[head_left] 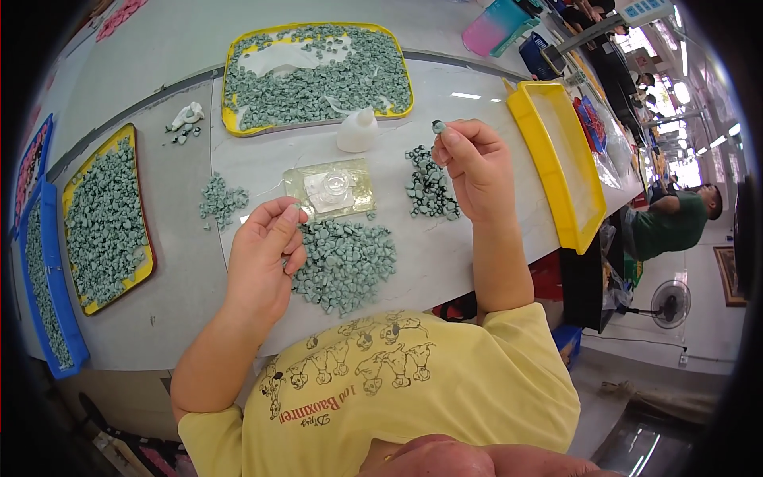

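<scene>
Between the thumb and fingertips of my right hand [477, 167] is a small dark-topped green piece [438, 126], raised above the table. My left hand [266, 250] is closed in a pinch on a small pale green piece [298, 207], mostly covered by the fingers. A large pile of pale green pieces [346, 266] lies just right of my left hand. Beyond it, a small clear round dish [337, 184] sits on a yellowish pad [358, 203]. Darker green pieces [429, 187] are heaped left of my right hand. A white squeeze bottle [358, 133] stands behind the pad.
Yellow-rimmed trays of green pieces [230, 71] stand at the back and left. A smaller heap [222, 199] and a crumpled white tissue [187, 115] lie left. A yellow bin [566, 215] stands at the right edge, a blue bin [70, 318] far left. A pink-and-teal bottle [493, 30] stands at the back.
</scene>
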`<state>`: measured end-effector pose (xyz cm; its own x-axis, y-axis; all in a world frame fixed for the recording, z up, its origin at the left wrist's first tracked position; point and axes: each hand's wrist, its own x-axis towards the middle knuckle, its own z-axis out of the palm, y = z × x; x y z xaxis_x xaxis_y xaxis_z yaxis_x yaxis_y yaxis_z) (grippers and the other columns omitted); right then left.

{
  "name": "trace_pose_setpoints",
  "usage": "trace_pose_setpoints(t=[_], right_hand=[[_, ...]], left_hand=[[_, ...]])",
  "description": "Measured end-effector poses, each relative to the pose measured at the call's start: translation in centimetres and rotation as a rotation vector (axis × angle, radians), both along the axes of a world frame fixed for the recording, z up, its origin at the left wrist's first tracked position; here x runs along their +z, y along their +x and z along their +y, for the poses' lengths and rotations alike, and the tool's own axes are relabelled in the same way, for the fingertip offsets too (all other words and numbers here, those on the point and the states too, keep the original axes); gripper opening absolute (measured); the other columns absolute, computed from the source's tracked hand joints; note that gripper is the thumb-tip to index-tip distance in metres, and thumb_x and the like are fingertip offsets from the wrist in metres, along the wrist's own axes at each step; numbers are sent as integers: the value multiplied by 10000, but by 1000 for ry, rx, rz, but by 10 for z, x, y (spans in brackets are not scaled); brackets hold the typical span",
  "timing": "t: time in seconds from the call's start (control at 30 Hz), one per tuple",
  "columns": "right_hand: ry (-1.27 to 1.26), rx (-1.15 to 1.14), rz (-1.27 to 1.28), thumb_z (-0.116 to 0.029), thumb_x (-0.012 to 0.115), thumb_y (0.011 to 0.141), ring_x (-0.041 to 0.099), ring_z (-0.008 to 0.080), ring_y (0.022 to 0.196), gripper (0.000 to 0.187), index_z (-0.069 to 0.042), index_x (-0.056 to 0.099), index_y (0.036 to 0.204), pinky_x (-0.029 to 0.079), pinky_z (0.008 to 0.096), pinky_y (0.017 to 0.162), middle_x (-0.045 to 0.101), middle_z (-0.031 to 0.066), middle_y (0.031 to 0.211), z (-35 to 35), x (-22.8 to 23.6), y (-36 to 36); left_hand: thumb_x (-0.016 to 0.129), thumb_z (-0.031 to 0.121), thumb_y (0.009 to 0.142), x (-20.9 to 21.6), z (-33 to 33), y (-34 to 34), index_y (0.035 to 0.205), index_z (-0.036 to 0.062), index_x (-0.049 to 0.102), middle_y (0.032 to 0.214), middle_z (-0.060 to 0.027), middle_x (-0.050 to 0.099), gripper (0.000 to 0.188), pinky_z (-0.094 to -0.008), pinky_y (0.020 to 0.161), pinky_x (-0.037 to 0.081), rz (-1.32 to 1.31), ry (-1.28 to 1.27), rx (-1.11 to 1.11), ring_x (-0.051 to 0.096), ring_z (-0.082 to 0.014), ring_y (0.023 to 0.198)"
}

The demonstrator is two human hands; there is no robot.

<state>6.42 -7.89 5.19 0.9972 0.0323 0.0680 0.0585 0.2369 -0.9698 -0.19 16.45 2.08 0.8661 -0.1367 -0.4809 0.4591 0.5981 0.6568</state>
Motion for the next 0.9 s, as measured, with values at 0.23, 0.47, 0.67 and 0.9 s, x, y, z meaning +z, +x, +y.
trace_pose_setpoints(t=[0.23,0.47,0.67,0.9], right_hand=[[-24,24,-49,-13,557,828,509,135,668,60,4,603,861,414,272,611,574,66,752,-3,1,-2],[12,39,66,-37,556,832,502,130,671,50,-6,594,830,411,277,618,570,63,750,-5,5,-5],[51,73,106,-57,562,832,486,123,659,58,-4,577,816,406,274,617,555,55,730,6,9,-3],[-420,190,-100,-14,581,810,505,116,673,53,36,587,826,408,228,605,566,61,763,97,56,-19]], left_hand=[[521,97,873,4,-3,0,1005,2,471,862,-49,520,170,-184,461,319,9,-14,-4,352,-46,575],[522,104,873,7,-6,-3,998,3,479,853,-42,516,166,-186,461,319,22,-13,-14,353,-49,574],[521,112,876,8,4,-3,997,5,479,855,-38,514,167,-187,460,317,15,-17,-10,356,-48,571],[511,130,885,30,54,-20,986,15,475,815,-20,488,158,-186,447,289,-11,-77,8,337,-39,551]])
